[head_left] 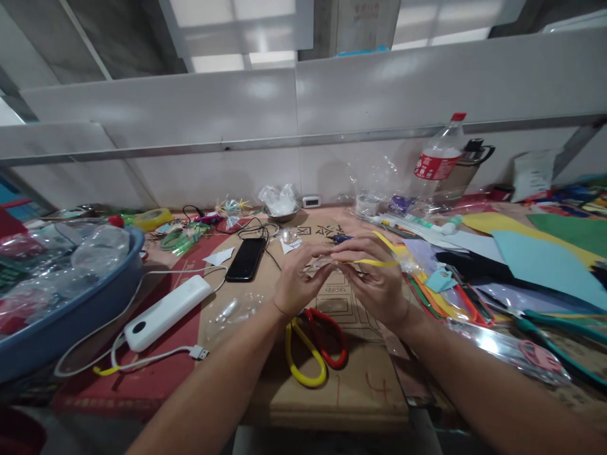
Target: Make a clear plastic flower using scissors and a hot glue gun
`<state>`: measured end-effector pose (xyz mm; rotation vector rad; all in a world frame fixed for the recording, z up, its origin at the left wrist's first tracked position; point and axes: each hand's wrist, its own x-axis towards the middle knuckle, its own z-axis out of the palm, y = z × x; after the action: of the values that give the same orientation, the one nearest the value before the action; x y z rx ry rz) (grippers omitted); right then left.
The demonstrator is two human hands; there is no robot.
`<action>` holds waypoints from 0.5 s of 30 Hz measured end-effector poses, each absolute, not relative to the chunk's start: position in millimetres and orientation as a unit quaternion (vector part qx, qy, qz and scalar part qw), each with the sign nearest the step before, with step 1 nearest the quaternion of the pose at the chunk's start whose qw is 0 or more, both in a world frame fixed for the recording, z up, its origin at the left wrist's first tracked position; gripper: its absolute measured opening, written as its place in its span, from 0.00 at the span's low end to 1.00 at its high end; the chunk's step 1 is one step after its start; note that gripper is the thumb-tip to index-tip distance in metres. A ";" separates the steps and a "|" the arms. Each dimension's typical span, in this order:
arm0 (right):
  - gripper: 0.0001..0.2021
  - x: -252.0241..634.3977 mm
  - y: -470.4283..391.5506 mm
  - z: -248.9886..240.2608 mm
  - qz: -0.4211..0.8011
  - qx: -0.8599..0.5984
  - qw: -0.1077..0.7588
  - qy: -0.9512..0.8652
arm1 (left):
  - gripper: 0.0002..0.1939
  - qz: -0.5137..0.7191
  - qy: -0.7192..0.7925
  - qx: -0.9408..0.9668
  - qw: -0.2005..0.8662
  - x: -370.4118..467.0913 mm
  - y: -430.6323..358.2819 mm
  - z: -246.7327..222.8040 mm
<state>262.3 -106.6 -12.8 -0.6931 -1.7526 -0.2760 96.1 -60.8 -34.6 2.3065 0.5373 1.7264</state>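
Both hands meet above a cardboard sheet, fingertips pinched close together. My left hand [301,281] is closed on a small clear plastic piece [317,264], partly hidden by the fingers. My right hand [379,287] is closed on a thin yellow strip [377,262], which sticks out past its fingers to the right. How the strip and the plastic touch is hidden. Below the hands lie scissors [306,360] with one yellow and one red handle loop, their blades hidden. A dark blue object [340,239] lies just behind the fingertips.
A blue basin [118,284] of plastic bottles stands left. Near it lie a white power bank [168,313] with cable and a black phone [245,259]. Right are coloured sheets [540,253], green-handled pliers [559,335] and a large red-labelled bottle [439,161]. The cardboard [360,392] ends in front.
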 end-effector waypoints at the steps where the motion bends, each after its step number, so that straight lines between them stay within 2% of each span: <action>1: 0.08 263.1 -105.4 -13.8 -0.121 -0.298 0.579 -0.749 | 0.07 0.586 0.181 0.783 0.102 96.5 -60.8 -34.6; 4: 0.08 263.9 -103.1 -16.9 -0.124 -0.307 0.571 -0.751 | 0.03 0.594 0.176 0.779 0.097 96.8 -59.8 -35.2; 10: 0.09 262.8 -103.0 -20.5 -0.145 -0.319 0.546 -0.761 | 0.05 0.610 0.169 0.773 0.040 94.9 -60.0 -37.3; 15: 0.13 266.2 -107.2 -22.6 -0.215 -0.280 0.545 -0.760 | 0.13 0.604 0.183 0.775 0.034 95.8 -63.2 -39.4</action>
<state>266.2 -107.2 -22.6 -0.6640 -1.8031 -0.5109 95.8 -63.2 -39.4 2.3843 0.5631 1.8576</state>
